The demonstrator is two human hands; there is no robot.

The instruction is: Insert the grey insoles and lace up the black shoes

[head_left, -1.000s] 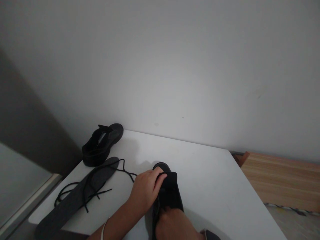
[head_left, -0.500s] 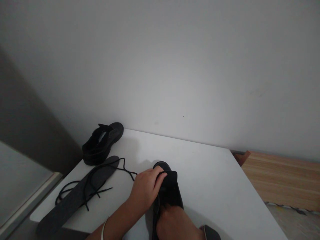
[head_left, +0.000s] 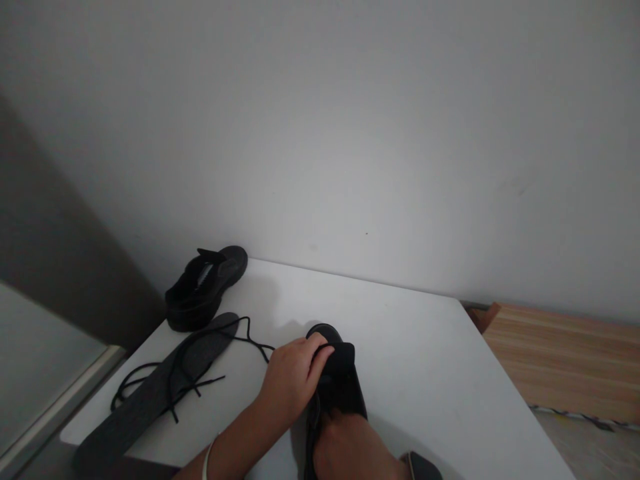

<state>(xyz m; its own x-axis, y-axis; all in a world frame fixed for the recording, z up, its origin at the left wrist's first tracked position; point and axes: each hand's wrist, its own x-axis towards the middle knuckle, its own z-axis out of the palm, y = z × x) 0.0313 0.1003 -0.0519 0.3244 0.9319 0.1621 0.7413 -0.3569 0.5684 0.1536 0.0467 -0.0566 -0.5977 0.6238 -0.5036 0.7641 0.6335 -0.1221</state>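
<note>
On white, flat-topped table [head_left: 425, 360]: black, round-toed shoe [head_left: 357, 393], at near centre; matching black shoe [head_left: 197, 310], in far left corner; long, dark-grey, textured insole [head_left: 143, 407], before it. Left hand [head_left: 290, 373]: closes in a pinch on near shoe's raised black tongue [head_left: 344, 359]. Right hand [head_left: 345, 447]: reaches inside, partly hidden; cannot tell grip. Across insole: thin black lace [head_left: 248, 328].

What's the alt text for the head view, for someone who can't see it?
A person's left hand grips the tongue of a black shoe on a white table while the right hand reaches inside it. To the left lie a gray insole crossed by black lacing and a second shoe.
</note>
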